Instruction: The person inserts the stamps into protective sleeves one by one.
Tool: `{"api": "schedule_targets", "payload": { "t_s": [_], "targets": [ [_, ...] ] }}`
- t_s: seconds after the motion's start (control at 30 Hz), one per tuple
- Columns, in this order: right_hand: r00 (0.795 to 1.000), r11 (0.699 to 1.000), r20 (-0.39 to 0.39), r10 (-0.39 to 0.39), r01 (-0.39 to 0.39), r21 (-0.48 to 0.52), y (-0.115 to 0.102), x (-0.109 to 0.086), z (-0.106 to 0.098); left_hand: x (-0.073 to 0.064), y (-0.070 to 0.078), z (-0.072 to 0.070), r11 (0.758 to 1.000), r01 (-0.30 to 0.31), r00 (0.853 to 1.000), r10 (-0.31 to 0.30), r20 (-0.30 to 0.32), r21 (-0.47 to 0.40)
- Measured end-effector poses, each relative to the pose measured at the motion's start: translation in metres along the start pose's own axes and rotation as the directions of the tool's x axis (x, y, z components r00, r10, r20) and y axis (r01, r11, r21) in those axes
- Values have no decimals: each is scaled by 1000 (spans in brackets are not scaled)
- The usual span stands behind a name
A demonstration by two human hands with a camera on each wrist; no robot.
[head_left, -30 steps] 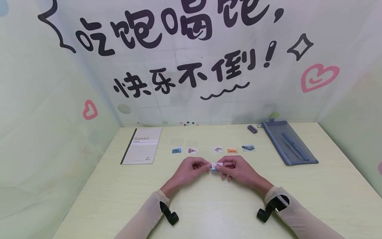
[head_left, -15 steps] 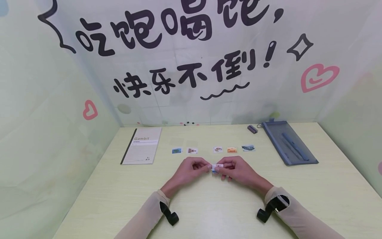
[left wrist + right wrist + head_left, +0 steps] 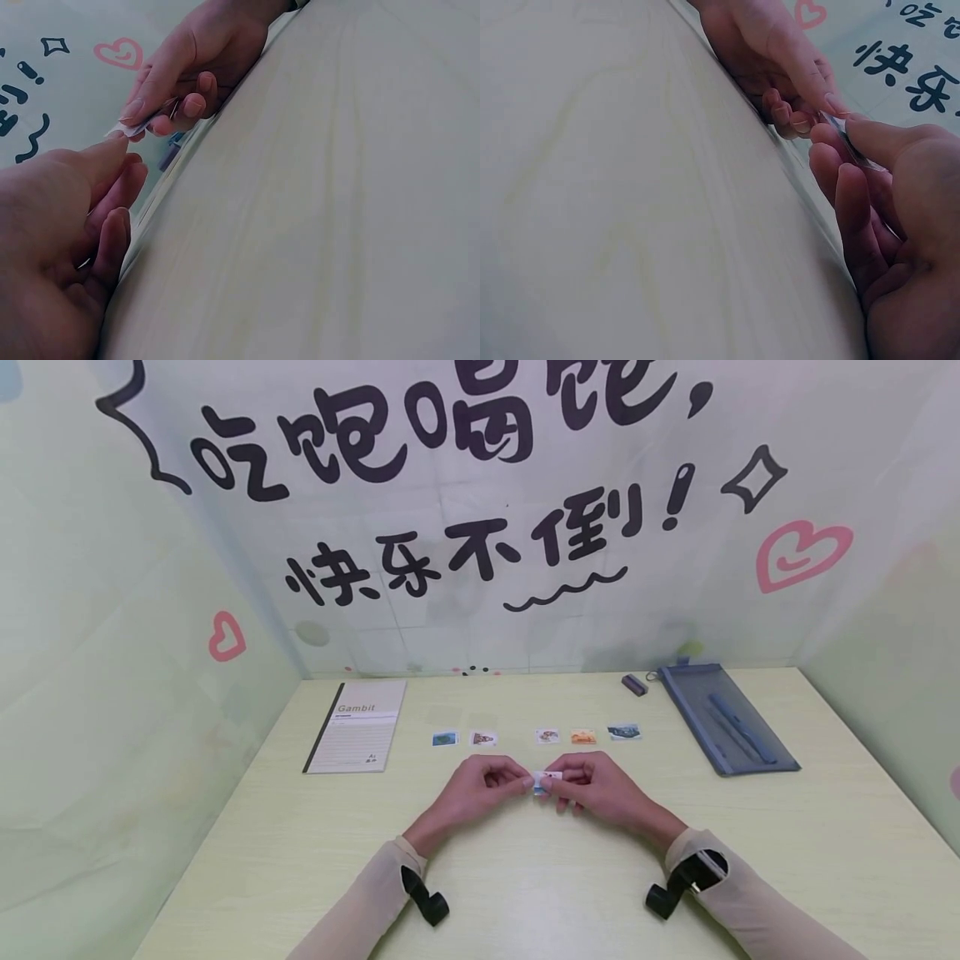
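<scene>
Just in front of me, over the table (image 3: 480,877), both hands meet at a small stamp-like picture (image 3: 555,775) with a white edge and some blue. My right hand (image 3: 603,789) pinches it between thumb and fingers, the thumb covering part of its face. My left hand (image 3: 480,789) holds its left edge with thumb and fingertip; the right wrist view shows the left thumb (image 3: 832,103) at the end of the thin piece (image 3: 866,161). Behind the hands lie similar small pictures: a blue-green one (image 3: 445,738), a reddish one (image 3: 483,738) and, further right, an orange one (image 3: 583,737).
A Gambit notebook (image 3: 356,735) lies at the back left. At the back right are a dark blue mesh zip pouch (image 3: 686,693) with a blue pen (image 3: 738,727) showing in it and a small purple block (image 3: 634,684). A printed cloth (image 3: 450,643) hangs behind the table.
The small picture has shifted very slightly to the right between the fingertips. Both hands stay almost in place; the other things have not moved.
</scene>
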State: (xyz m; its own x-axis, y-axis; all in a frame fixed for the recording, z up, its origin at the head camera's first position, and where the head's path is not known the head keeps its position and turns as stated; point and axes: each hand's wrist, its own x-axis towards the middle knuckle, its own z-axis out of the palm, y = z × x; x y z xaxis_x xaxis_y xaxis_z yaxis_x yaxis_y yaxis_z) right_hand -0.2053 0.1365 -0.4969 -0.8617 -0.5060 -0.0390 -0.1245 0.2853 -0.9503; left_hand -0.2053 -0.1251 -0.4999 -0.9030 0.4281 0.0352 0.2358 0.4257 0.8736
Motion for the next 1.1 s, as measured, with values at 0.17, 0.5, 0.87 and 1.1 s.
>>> {"api": "schedule_targets", "payload": {
  "t_s": [0.17,0.5,0.87,1.1],
  "targets": [
    [1000,1000,-19,8,-7,4,-1,0,1,0,-1,-1,1000,-15,1000,15,11,-1],
    [1000,1000,-14,4,-4,7,0,0,0,0,-1,-1,1000,-16,1000,16,17,-3],
    [1000,1000,2,-8,8,-22,1,-1,0,-1,2,-2,995,-45,994,53,94,-95],
    [1000,1000,-2,2,-2,-8,0,0,3,-3,3,-3,999,-32,997,36,73,-43]
  ]
}}
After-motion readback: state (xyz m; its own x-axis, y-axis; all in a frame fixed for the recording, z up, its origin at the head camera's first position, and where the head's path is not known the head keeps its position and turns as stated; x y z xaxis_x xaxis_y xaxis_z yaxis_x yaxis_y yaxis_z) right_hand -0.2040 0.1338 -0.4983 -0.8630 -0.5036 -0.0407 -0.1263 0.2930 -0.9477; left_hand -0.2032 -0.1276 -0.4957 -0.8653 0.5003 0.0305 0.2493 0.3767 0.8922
